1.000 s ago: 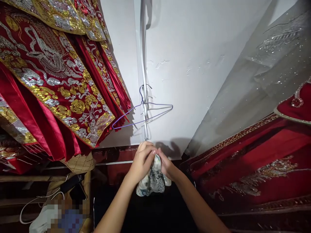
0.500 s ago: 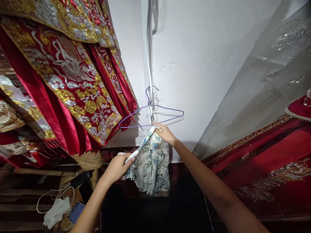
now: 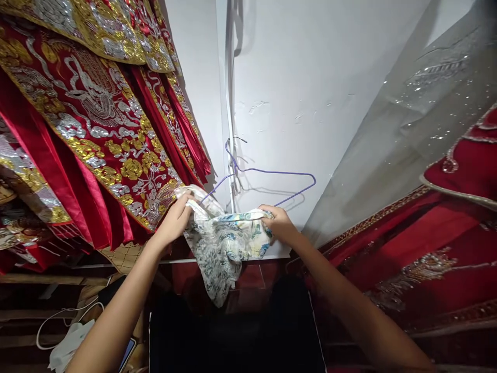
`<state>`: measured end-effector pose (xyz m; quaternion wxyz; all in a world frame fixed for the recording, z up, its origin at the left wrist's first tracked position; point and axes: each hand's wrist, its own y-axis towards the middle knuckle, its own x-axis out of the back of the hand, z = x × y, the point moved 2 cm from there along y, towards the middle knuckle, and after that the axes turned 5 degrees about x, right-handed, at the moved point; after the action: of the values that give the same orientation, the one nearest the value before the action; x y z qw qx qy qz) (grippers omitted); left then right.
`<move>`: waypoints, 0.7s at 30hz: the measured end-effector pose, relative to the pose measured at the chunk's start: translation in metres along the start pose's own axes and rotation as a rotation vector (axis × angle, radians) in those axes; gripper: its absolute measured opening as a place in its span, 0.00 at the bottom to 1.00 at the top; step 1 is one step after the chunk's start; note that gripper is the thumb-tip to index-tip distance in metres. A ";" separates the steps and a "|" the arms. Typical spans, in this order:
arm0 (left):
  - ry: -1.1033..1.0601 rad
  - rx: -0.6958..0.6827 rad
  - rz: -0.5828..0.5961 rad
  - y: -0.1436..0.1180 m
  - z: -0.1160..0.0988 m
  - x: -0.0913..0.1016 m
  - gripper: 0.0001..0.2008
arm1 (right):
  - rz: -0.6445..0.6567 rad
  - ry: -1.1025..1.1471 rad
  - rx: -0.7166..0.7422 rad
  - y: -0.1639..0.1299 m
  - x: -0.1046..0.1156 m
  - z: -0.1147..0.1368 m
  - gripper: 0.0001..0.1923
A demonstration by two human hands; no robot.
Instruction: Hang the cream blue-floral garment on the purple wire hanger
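At ten o'clock, a red embroidered garment (image 3: 132, 168) hangs close by the left hand (image 3: 176, 215), whose fingers are closed on the upper edge of a floral cloth (image 3: 229, 243). Below that, toward seven o'clock, the left forearm covers most of what looks like a phone (image 3: 127, 353).

The cloth spans the gap between the hands, its banded edge running roughly from nine to three o'clock and its loose tip dropping toward six.

A purple hanger (image 3: 279, 172) lies at twelve o'clock from the cloth, its long axis slanting from about eight to two. Its left end disappears at the cloth's edge beside the left hand, the nearer one to that end; whether it sits inside the cloth or behind it cannot be told. Much of the lower bar is hidden too.

The right hand (image 3: 280, 224) grips the cloth's upper right corner, its thumb hard to make out. The hanger's bare right end points out at one o'clock from it.
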<state>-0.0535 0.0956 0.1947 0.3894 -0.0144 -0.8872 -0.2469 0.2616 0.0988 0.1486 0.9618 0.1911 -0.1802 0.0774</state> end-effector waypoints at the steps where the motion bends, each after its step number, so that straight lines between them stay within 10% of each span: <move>1: -0.068 -0.001 0.009 0.006 -0.006 -0.005 0.15 | 0.031 0.024 0.001 -0.002 -0.002 0.004 0.05; 6: -0.058 -0.011 0.060 0.020 -0.016 -0.017 0.18 | 0.028 -0.017 0.064 -0.014 0.000 0.018 0.21; 12: 0.128 -0.112 0.109 0.027 -0.010 0.008 0.17 | -0.448 -0.212 0.035 -0.008 0.061 0.021 0.53; 21: 0.164 -0.030 -0.169 0.035 0.003 0.031 0.16 | 0.000 0.093 -0.162 0.030 0.114 0.042 0.13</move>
<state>-0.0700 0.1222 0.2293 0.4382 0.0748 -0.8467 -0.2924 0.3473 0.1190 0.2381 0.9815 0.1086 -0.1409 0.0714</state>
